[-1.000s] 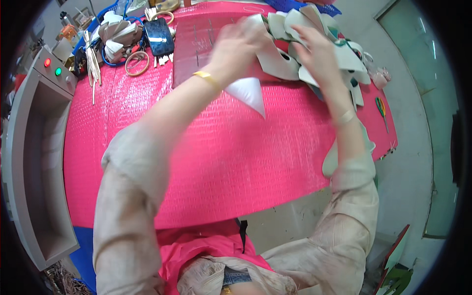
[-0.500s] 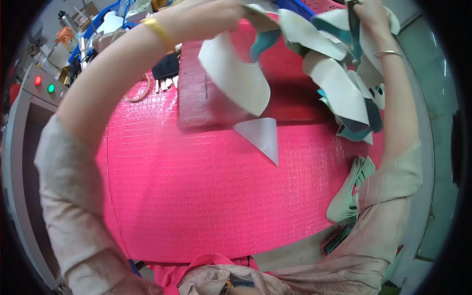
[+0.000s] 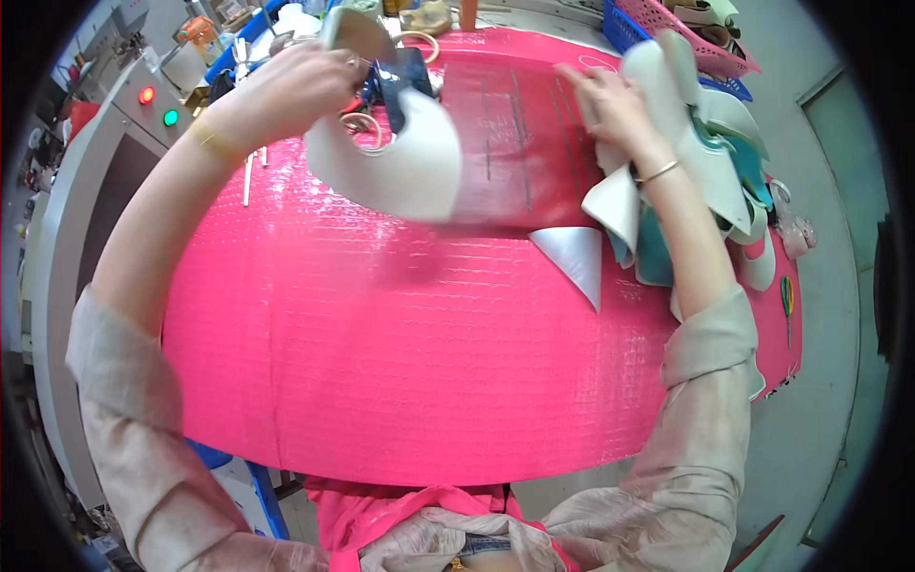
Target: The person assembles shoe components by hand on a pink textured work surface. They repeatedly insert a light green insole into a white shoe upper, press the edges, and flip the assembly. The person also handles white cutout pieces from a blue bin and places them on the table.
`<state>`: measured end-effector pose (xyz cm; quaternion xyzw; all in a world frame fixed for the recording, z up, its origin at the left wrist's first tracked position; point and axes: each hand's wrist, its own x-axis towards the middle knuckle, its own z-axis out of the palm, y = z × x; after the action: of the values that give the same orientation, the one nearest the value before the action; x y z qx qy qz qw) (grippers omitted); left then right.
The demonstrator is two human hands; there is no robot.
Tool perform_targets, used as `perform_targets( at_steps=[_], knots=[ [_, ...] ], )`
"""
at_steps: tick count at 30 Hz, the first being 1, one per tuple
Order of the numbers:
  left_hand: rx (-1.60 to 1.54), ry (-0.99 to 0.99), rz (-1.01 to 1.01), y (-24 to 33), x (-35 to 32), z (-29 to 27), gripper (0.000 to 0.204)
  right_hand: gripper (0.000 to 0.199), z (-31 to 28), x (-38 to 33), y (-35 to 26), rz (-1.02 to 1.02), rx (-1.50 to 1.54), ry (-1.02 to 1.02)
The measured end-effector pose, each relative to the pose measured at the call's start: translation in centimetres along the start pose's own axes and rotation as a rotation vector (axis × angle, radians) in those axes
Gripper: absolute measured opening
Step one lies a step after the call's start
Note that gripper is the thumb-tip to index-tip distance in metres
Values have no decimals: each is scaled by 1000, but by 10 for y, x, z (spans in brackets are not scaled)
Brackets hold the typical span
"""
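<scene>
My left hand [image 3: 319, 88], at the upper left, has its fingers closed on a curved cream cut piece [image 3: 419, 167] that looks like a shoe upper. The piece hangs in the air, its lower edge over the left end of a dark red board [image 3: 519, 143]. My right hand [image 3: 608, 105] is above the board's right end, fingers apart, with nothing in them. Beside it lies a loose heap of cream and teal-backed curved pieces [image 3: 720, 181], partly behind my right forearm. A white triangular sheet [image 3: 579, 259] lies at the board's near edge.
The table has a glossy pink cover [image 3: 410, 381]. A pink basket [image 3: 729, 57] and a blue basket [image 3: 624, 27] stand at the far right. A green-handled tool [image 3: 787, 297] lies near the right edge. A grey box [image 3: 143, 105] with red and green lights stands at left.
My left hand has moved left and slightly down with the curved piece. My right hand has let go of the pieces, which now lie heaped at the right. The view has shifted too.
</scene>
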<state>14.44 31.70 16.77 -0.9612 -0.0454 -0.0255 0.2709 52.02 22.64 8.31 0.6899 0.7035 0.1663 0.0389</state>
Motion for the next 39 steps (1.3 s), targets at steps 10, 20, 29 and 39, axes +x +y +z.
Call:
perform_targets(
  at_steps=[10,20,29,39],
  knots=[
    [-64,40,-579,139,-147,-93,4,57,-109,-51,-194,-476,838,-905],
    [-959,30,-656,294,-206,-124,15,83,-104,-184,-343,-186,2143,-510],
    [-2519,443,-870,294,-208,-18,56,74,-89,-188,-312,-20,2201,-565],
    [-2244,841,-1212,276,-173,-29,26,26,-128,-231,-311,125,1686,-142]
  ],
)
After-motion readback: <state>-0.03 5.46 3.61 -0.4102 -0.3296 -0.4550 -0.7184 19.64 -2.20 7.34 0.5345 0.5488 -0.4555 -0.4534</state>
